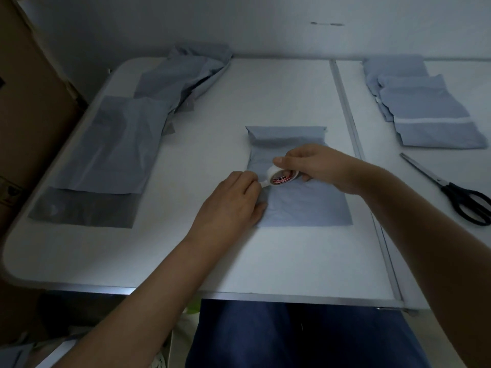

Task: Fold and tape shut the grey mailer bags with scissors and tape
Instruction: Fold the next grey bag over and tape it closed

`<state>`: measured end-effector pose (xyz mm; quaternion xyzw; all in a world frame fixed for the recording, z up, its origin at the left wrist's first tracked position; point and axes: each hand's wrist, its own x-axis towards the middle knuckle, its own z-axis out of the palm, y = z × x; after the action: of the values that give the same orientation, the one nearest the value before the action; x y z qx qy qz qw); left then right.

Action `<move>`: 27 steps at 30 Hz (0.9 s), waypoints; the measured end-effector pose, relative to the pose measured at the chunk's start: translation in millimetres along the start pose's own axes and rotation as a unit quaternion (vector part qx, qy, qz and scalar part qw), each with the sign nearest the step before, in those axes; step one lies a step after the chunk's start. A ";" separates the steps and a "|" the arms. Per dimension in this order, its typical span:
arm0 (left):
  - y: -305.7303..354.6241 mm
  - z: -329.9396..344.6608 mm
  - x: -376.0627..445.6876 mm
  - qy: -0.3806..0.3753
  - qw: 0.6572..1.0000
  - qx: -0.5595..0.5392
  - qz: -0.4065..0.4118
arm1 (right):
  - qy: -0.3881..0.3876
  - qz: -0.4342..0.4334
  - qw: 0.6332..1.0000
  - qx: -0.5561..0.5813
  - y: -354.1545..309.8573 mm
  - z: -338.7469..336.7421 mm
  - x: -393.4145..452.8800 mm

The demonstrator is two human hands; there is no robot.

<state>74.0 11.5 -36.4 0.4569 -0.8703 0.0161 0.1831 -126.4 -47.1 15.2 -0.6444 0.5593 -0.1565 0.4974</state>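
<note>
Dim white table [279, 248]; right hand [316, 166] gripping tape roll [281, 176], left hand [233, 200] pinching its end, fingertips hidden.

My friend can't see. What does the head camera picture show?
Two hands pull tape off a tape roll over a folded grey mailer bag on a white table. Black-handled scissors lie to the right, more bags around.

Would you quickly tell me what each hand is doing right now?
Left hand: pinches the free end of the white tape.
Right hand: grips the small white tape roll.
</note>
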 end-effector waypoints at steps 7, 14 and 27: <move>6.1 7.0 -3.9 -0.012 1.000 -0.018 -0.018 | -0.040 -0.011 0.997 -0.066 -17.3 -7.9 5.2; 11.0 8.1 -10.0 0.041 0.998 0.043 -0.021 | -0.036 -0.031 0.984 -0.174 -35.5 -7.7 10.5; 14.9 8.8 -11.6 0.067 0.995 0.067 -0.031 | -0.017 -0.047 0.980 -0.193 -31.0 -6.9 7.1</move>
<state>65.4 27.7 -46.4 0.4930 -0.8384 0.0992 0.2101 -111.8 -60.3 41.1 -0.7563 0.5395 -0.0580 0.3655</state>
